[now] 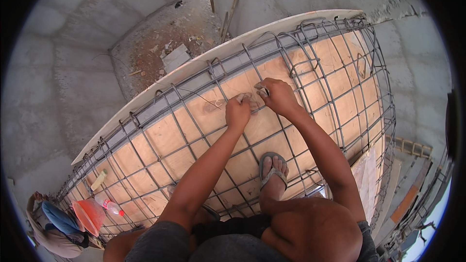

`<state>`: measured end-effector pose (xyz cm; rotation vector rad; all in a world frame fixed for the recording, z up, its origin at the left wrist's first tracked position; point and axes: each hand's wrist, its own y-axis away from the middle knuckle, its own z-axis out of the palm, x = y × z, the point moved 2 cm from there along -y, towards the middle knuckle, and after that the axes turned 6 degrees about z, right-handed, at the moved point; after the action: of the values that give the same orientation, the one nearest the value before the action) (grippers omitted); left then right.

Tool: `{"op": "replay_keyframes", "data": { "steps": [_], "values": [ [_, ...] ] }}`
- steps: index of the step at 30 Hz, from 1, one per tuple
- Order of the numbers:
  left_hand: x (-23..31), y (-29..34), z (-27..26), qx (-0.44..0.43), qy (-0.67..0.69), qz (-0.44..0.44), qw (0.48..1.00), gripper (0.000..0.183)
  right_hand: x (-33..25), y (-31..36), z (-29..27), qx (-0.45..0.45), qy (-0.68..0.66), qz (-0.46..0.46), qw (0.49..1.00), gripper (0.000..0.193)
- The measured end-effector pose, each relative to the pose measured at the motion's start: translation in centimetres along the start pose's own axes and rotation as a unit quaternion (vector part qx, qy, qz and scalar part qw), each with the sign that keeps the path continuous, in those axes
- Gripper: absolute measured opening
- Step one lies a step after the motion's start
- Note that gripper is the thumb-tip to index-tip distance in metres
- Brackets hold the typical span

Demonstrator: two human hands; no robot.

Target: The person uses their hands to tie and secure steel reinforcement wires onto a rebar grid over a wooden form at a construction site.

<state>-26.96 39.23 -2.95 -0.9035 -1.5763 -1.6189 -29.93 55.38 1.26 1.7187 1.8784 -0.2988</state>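
My left hand (238, 111) is closed in a pinch just above a steel rebar grid (264, 138). Close beside it, slightly farther away, my right hand (279, 96) is curled into a grip, with a small dark bit showing between its fingers. What either hand holds is too small to make out. Thin wires stick out from the bars to the left of my left hand. Under the grid lies pale plywood (221, 143), with a darker stain near my fingers.
My sandalled foot (274, 167) stands on the plywood among the bars. At the lower left are an orange-red container (90, 216), a clear bottle (113, 207) and another person (58, 233). Beyond the plywood's raised edge (208, 57) lies a lower, rubble-strewn floor (145, 51).
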Motion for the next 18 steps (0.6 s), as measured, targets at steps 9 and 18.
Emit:
{"op": "replay_keyframes", "data": {
  "steps": [9, 18],
  "values": [
    [1.2, -0.9, 1.0, 0.102, -0.083, 0.099, 0.986, 0.023, 3.3, -2.5, 0.0, 0.105, -0.094, 0.053, 0.989, 0.017],
    [0.0, -5.0, 1.3, -0.137, -0.065, 0.091, 0.984, 0.027, 4.5, -6.2, 0.4, -0.090, -0.262, 0.129, 0.952, 0.023]
  ]
}}
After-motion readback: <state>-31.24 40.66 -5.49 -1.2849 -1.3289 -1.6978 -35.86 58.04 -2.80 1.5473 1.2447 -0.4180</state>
